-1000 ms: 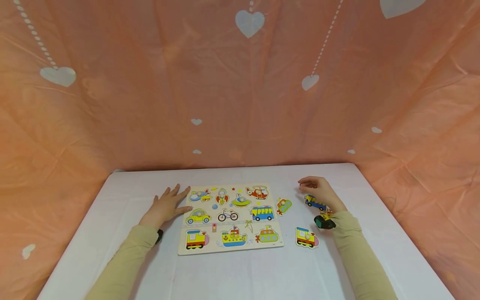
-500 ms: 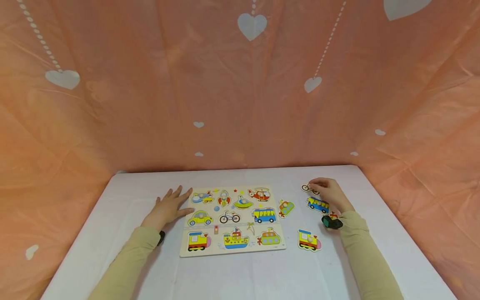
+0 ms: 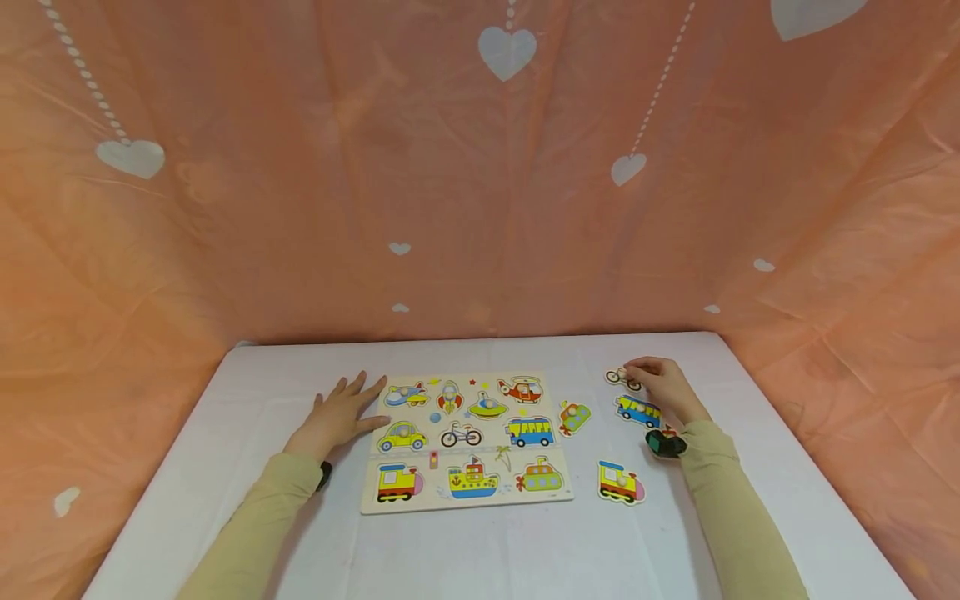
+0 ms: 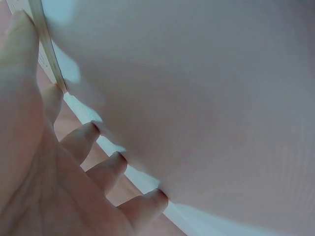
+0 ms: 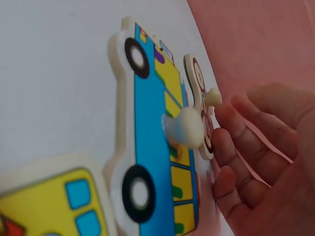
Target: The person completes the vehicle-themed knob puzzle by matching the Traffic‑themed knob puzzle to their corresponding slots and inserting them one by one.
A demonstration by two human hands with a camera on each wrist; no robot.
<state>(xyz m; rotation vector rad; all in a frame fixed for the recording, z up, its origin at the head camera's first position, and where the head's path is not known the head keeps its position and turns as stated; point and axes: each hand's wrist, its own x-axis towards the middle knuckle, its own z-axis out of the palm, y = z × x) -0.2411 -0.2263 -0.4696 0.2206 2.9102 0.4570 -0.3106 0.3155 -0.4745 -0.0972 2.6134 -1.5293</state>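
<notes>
My left hand [image 3: 335, 417] lies with spread fingers at the left side of a wooden puzzle board [image 3: 467, 505]. In the left wrist view its thumb [image 4: 22, 44] and index finger meet the board's edge [image 4: 49, 49], while the other fingertips rest on the white cloth. At the far right, my right hand [image 3: 667, 385] is beside a bicycle puzzle piece [image 3: 621, 379] lying on the table. Its loosely curved fingers [image 5: 231, 123] reach close to the piece's white knob [image 5: 213, 97] without gripping it. A bus piece [image 5: 150, 132] with a knob lies nearer the right wrist.
A submarine piece [image 3: 575, 418] lies just right of the board, and a train piece [image 3: 620, 483] lies nearer the front. Another yellow piece [image 5: 54, 201] is partly hidden by the right wrist in the head view. An orange curtain [image 3: 480, 208] hangs behind the table.
My right hand has drawn back to the right, uncovering the bicycle piece that it hid before. The left hand stays at the board. The head view has shifted slightly.
</notes>
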